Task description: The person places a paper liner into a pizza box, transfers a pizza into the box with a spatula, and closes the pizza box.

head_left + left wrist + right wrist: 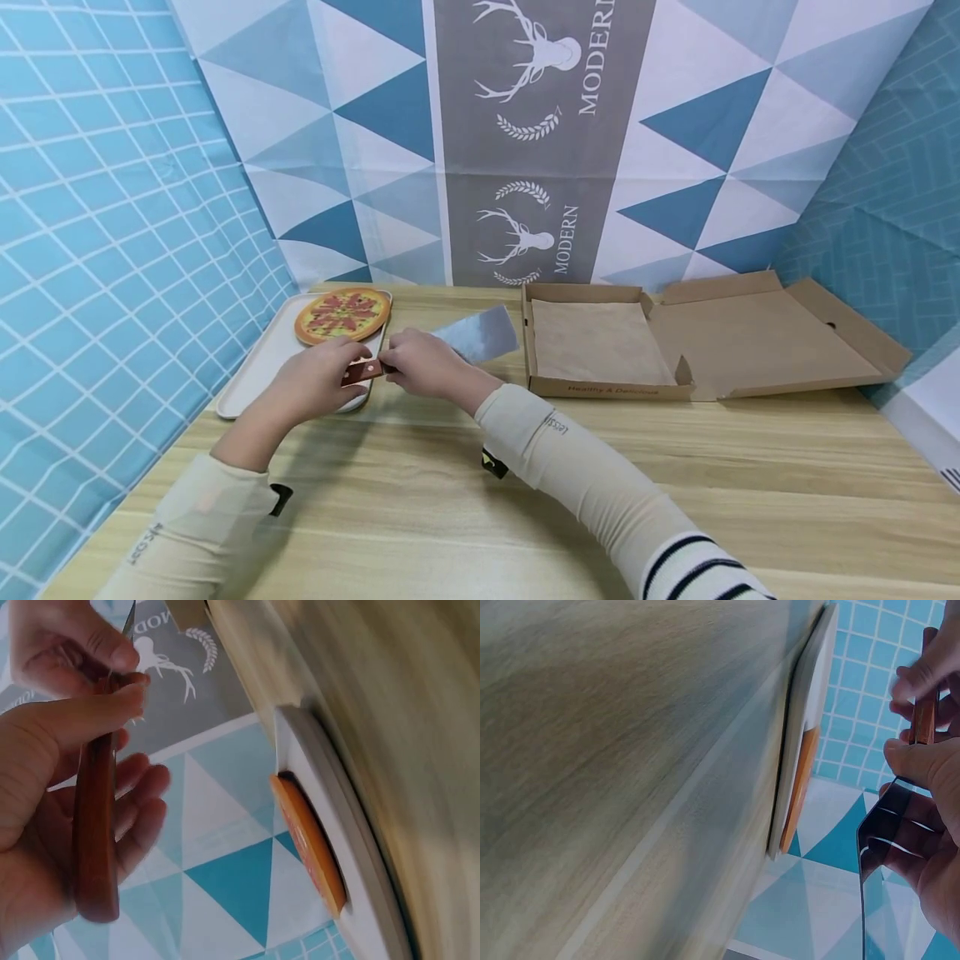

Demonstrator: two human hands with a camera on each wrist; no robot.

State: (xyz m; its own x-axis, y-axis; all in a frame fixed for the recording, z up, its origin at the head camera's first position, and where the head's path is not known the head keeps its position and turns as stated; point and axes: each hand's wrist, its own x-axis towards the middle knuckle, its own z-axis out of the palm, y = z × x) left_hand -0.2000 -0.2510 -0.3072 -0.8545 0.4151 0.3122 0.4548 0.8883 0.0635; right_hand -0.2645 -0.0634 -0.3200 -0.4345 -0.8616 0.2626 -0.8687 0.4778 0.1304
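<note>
A spatula with a broad metal blade and a reddish-brown wooden handle is held up in front of me by both hands. My left hand grips the handle, its thumb lying along the wood. Where the handle meets the metal neck, my right hand pinches the spatula between thumb and fingers. The blade points right, toward the box. Behind the left hand, a pizza with red toppings lies on a white tray; the hand hides part of the tray.
Right of the blade stands an open cardboard pizza box, lined with brown paper. Its lid is folded out to the right. All rest on a wooden table, with a tile-patterned blue covering at left.
</note>
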